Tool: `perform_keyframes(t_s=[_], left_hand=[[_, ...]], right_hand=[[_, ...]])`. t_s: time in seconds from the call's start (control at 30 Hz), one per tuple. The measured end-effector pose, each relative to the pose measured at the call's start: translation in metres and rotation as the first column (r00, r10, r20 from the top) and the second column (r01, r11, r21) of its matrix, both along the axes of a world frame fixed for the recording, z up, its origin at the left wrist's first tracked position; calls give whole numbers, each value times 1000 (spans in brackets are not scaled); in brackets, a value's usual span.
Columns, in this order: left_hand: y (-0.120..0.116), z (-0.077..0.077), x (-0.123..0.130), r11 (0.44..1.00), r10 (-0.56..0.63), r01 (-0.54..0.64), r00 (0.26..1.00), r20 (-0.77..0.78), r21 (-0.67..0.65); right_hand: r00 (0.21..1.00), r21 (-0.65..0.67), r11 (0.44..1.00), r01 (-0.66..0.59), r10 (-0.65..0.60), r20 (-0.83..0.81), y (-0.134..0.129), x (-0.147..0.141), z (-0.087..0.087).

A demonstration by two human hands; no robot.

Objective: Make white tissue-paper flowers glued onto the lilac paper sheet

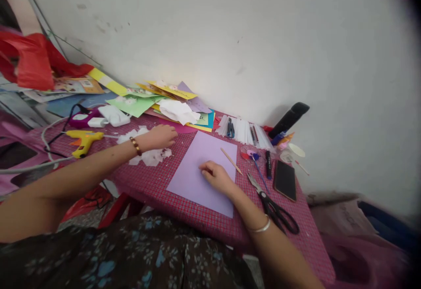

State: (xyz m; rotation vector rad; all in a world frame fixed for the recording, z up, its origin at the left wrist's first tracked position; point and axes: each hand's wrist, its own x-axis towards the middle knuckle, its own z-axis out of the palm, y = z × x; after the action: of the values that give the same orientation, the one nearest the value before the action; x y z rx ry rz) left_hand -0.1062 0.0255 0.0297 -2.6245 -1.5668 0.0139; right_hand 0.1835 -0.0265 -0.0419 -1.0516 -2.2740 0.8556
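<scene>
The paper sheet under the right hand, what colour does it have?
The paper sheet is light purple, seen in the head view.

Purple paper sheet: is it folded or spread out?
Spread out: the purple paper sheet lies flat on the checked tablecloth, all four corners showing and no crease visible.

Smooth, matt paper sheet (pixel 196 187)

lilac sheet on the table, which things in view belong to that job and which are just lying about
Likely in the job:
lilac paper sheet, under the right hand
pencil across its edge
black-handled scissors

Apparently just lying about:
yellow glue gun
phone
red plastic
</scene>
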Motion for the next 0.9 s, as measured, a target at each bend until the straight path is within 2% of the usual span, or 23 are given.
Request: perform_keyframes(t_s=[0.1,0.2,0.27,0.33,0.43,0.7,0.77,0.9], left_hand=[[-38,-8,23,991,-122,117,987,100,58],[-84,-31,36,961,-275,277,935,224,24],[-110,-45,35,944,-303,328,911,281,-43],[-125,-53,30,936,-294,338,902,317,-94],[-128,-55,21,942,-244,306,907,344,-140],[-85,-52,-2,982,-93,143,934,344,-123],[-85,-47,-3,984,-86,134,931,355,-114],[-101,-27,-7,974,-157,213,886,436,-81]], right_hand=[[1000,5,1000,1,-1,-3,-1,0,1],[1000,20,1000,-9,10,-12,-1,0,1],[1000,23,1000,-14,15,-10,-1,0,2],[1000,21,1000,-14,14,-1,0,0,2],[1000,22,1000,-17,17,6,0,2,2],[1000,-10,1000,-16,17,25,1,4,0],[1000,-9,1000,-13,13,27,0,4,0],[1000,-11,1000,-15,15,20,0,4,0]])
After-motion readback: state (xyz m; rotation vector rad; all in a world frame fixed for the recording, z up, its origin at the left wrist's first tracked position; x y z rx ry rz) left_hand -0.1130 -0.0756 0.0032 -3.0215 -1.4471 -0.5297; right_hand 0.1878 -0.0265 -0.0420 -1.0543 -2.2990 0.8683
